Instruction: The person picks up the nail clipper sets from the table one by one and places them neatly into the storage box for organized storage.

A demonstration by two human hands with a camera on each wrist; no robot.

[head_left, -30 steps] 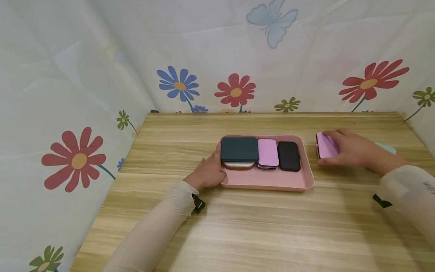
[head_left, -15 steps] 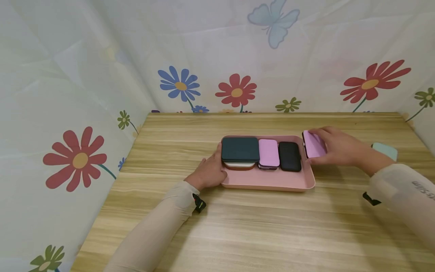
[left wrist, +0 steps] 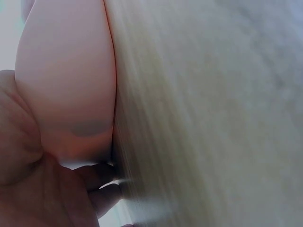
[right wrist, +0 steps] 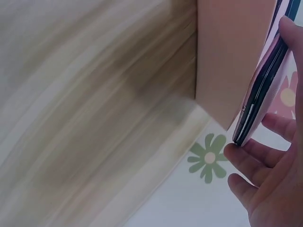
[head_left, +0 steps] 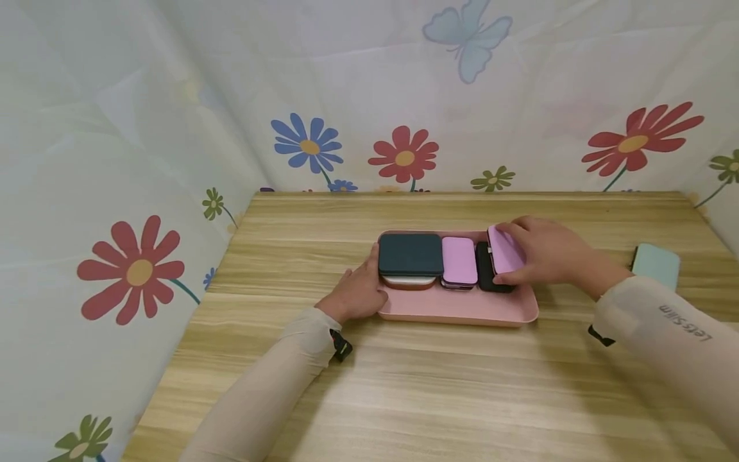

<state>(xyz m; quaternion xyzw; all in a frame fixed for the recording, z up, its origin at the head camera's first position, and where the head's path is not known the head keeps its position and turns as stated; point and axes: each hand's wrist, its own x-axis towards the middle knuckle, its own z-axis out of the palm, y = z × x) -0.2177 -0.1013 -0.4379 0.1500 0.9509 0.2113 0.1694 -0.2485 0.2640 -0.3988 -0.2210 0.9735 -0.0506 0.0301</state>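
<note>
My right hand (head_left: 545, 250) holds a lilac wallet (head_left: 508, 250) over the right end of a pink tray (head_left: 450, 308), pinched between thumb and fingers. That wallet is tilted and partly covers a black wallet (head_left: 484, 273) lying in the tray. Its dark layered edge faces the camera in the right wrist view. My left hand (head_left: 358, 289) rests against the tray's left end, thumb by the front corner, fingers along the side. In the tray, a dark green wallet (head_left: 410, 255) lies on white and brown pieces, with another lilac wallet (head_left: 459, 261) beside it.
A mint green wallet (head_left: 657, 264) lies on the wooden table (head_left: 439, 385) to the right, partly behind my right forearm. A flowered cloth (head_left: 346, 77) hangs behind the table's far edge and along the left.
My right hand has carried the lilac wallet leftward from beside the tray to over its right end. The mint green wallet is more exposed. My left hand and the tray stay in place.
</note>
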